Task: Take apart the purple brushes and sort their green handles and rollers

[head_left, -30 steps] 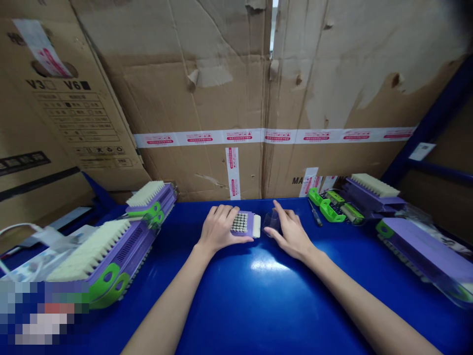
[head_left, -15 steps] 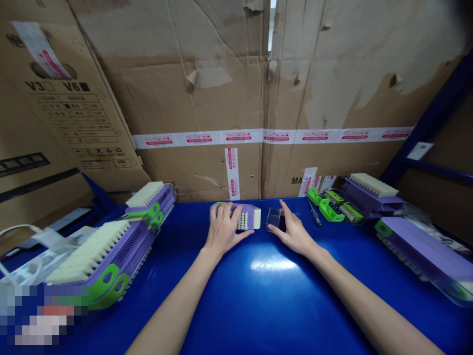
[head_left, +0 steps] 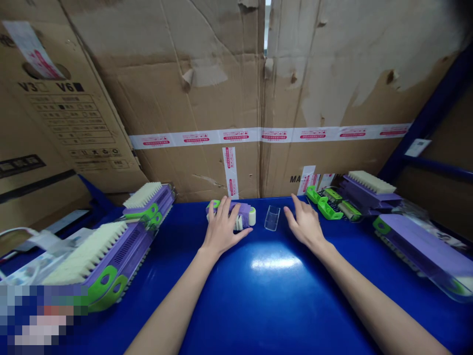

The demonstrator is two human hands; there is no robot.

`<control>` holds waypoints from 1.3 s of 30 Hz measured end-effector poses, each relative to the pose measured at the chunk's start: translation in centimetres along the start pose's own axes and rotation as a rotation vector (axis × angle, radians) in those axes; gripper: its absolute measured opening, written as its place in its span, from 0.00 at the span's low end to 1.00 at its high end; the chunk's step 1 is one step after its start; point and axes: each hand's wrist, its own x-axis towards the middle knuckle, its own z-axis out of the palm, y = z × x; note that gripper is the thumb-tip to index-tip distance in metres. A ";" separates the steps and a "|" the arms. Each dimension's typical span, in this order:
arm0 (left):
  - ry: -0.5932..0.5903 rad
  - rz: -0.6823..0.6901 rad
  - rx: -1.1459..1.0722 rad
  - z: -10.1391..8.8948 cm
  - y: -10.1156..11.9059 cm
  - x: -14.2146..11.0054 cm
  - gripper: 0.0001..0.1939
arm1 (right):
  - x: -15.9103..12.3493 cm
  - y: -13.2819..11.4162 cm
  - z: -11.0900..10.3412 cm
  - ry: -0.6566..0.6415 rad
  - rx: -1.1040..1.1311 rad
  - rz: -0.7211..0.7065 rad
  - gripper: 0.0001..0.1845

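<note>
My left hand (head_left: 222, 224) lies across a purple and white device (head_left: 244, 209) with green at its end, its fingers spread over the top and the thumb apart. Part of that device is hidden beneath the fingers. To the right of it, a small clear plastic cover (head_left: 272, 218) stands on the blue table, touched by neither hand. My right hand (head_left: 306, 222) is just right of the cover, thumb and index finger apart and nothing visible between them. Its other fingers are partly hidden, and the hand covers the spot where the screwdriver lay.
Green holders with battery-like cylinders (head_left: 334, 204) lie at the back right, near purple devices (head_left: 424, 246). More purple devices with cream brush pads (head_left: 88, 251) line the left side, beside a white cable (head_left: 22, 231). Cardboard (head_left: 185, 108) walls the back of the blue table (head_left: 273, 305).
My right hand has let go of the clear plastic cover and moved right, over the screwdriver. The device under my left hand has turned and shifted slightly left, and those fingers have spread.
</note>
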 end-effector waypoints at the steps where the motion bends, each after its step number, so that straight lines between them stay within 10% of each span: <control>1: -0.010 0.001 0.012 0.0 0.0 0.0 0.35 | 0.2 0.3 -0.3 0.000 -0.053 0.044 0.29; 7: -0.023 -0.024 0.041 -0.1 0.3 0.1 0.30 | 0.4 1.6 -1.0 -0.069 -0.185 0.206 0.24; 29: 0.049 -0.124 -0.009 -1.7 1.4 1.0 0.31 | 0.2 2.1 -0.3 -0.053 -0.285 0.107 0.19; 39: -0.162 -0.030 -0.359 -1.6 0.8 3.0 0.14 | 0.2 2.8 0.3 -0.091 -0.244 0.142 0.24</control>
